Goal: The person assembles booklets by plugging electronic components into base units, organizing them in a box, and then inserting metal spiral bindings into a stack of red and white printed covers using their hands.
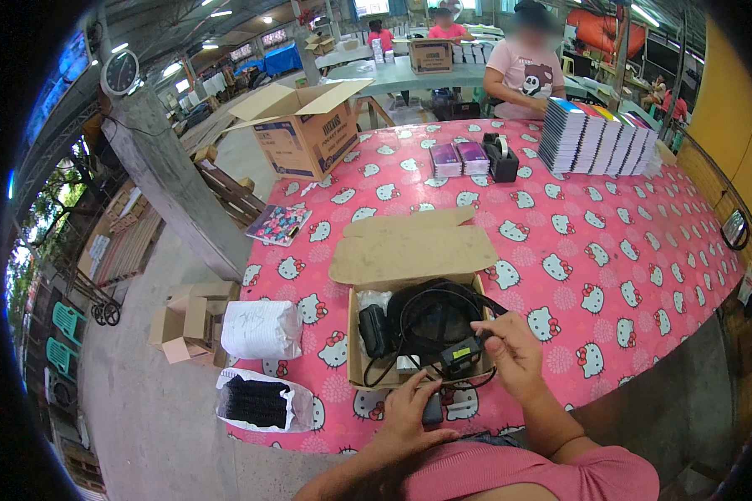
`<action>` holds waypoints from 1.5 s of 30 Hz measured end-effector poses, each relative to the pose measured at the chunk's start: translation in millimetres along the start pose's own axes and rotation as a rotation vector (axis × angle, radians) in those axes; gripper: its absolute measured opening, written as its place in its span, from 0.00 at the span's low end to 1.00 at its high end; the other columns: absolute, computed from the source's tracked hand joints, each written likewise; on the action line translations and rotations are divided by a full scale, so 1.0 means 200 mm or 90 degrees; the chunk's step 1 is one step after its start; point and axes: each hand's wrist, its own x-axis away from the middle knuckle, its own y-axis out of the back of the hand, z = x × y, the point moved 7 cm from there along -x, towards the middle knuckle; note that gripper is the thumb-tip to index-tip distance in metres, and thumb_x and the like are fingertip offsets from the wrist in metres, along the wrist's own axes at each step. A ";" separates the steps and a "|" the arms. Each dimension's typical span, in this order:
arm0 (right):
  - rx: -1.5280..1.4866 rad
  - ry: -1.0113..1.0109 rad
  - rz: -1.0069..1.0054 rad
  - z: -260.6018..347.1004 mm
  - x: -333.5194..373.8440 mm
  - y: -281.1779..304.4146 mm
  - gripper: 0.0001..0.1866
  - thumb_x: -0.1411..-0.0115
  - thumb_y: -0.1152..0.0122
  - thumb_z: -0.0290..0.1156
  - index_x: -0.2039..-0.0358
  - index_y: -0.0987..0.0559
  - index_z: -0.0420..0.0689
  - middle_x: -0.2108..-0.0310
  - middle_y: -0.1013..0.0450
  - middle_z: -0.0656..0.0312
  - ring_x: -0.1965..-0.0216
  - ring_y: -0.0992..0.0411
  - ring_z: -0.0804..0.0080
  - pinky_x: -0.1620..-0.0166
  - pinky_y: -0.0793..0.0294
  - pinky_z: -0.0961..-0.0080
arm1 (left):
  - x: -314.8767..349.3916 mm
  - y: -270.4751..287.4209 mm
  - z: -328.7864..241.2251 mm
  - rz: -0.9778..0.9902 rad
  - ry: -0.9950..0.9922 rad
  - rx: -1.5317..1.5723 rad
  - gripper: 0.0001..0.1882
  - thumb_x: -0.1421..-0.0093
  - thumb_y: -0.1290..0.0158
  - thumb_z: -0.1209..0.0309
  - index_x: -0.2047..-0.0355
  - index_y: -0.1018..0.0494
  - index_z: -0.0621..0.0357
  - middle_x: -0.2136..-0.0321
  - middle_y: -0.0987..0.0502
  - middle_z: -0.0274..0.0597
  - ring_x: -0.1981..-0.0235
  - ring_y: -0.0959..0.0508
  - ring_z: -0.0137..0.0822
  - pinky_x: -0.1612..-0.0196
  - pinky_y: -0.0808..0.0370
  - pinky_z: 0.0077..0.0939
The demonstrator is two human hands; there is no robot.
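An open cardboard box [353, 334] stands near the table's front edge, its lid folded back. Black straps and cables [430, 305] lie coiled inside, beside a black oblong case [373, 331]. At the box's near right corner is a black adapter-like block [459, 357] with a yellow-green label. My right hand [514, 355] is closed beside this block, thumb and fingertips pinching a black cable. At the front edge of the box, my left hand [409, 411] curls its thumb and fingers around a small dark block [432, 409], partly hidden by the hand.
Left of the box lie a white wrapped bundle [261, 329] and an opened pack of black items [263, 402]. Farther off are a large carton [309, 134], a patterned notebook [277, 224], a tape dispenser [500, 159] and stacked notebooks [593, 140]. A co-worker [522, 75] stands across the table.
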 end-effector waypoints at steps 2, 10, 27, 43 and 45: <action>-0.045 -0.013 -0.025 -0.01 -0.01 0.03 0.12 0.40 0.44 0.31 0.60 0.22 0.38 0.67 0.27 0.59 0.68 0.32 0.71 0.58 0.36 0.74 | 0.02 0.00 -0.01 -0.024 -0.016 -0.011 0.44 0.60 0.32 0.54 0.44 0.37 0.54 0.41 0.43 0.56 0.41 0.41 0.56 0.41 0.42 0.46; -0.146 -0.097 -0.040 -0.04 0.02 0.04 0.08 0.42 0.43 0.28 0.67 0.22 0.36 0.74 0.29 0.62 0.70 0.34 0.77 0.63 0.35 0.79 | -0.02 -0.06 0.02 -0.051 -0.021 0.112 0.44 0.59 0.32 0.60 0.43 0.41 0.57 0.43 0.42 0.57 0.40 0.40 0.51 0.40 0.42 0.44; -0.039 -0.011 -0.053 -0.05 -0.03 0.06 0.16 0.41 0.41 0.32 0.55 0.22 0.38 0.71 0.33 0.66 0.68 0.38 0.79 0.65 0.39 0.83 | -0.01 0.32 -0.09 -0.350 -0.109 0.346 0.39 0.62 0.35 0.77 0.50 0.43 0.57 0.61 0.33 0.41 0.59 0.30 0.32 0.54 0.32 0.27; -0.062 -0.009 -0.143 -0.11 -0.11 0.24 0.09 0.43 0.41 0.23 0.61 0.22 0.36 0.70 0.30 0.62 0.75 0.33 0.80 0.75 0.34 0.85 | -0.69 0.19 0.19 -0.205 -0.095 0.379 0.36 0.65 0.35 0.78 0.53 0.39 0.55 0.54 0.29 0.43 0.51 0.30 0.34 0.48 0.33 0.28; 0.064 0.008 -0.083 -0.10 -0.14 0.20 0.11 0.45 0.40 0.21 0.60 0.21 0.37 0.70 0.29 0.61 0.75 0.33 0.79 0.74 0.34 0.84 | -0.73 0.13 0.21 -0.165 -0.122 0.360 0.38 0.65 0.35 0.78 0.51 0.37 0.56 0.50 0.30 0.44 0.47 0.31 0.35 0.44 0.36 0.28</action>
